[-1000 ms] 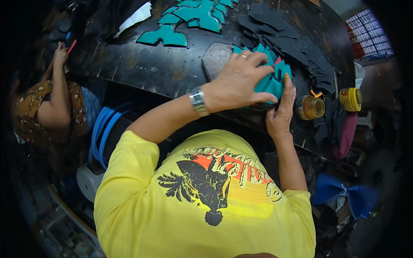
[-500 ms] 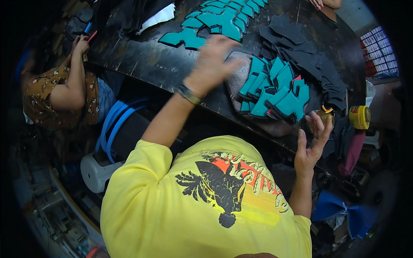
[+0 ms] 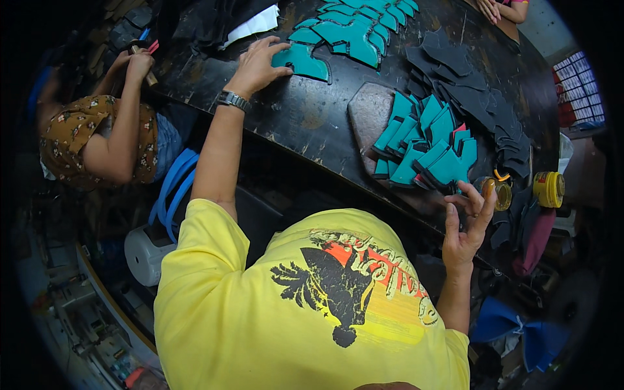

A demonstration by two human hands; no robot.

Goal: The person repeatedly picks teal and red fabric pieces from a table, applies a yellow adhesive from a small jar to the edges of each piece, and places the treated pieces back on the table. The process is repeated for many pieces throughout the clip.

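Two hands are resting apart: your left hand (image 3: 257, 66) is touching the left end of a teal piece (image 3: 303, 63), which is lying on the dark table (image 3: 286, 114) beside the teal row (image 3: 351, 36). Your thumb and forefinger are spanning its edge (whether they are pinching, I cannot tell). You are sparing its neighbours by keeping to that edge. Your right hand (image 3: 463, 227), fingers parted, is hovering near the glass jar (image 3: 503, 195); you are best keeping its amber-looking fingertip off the teal.
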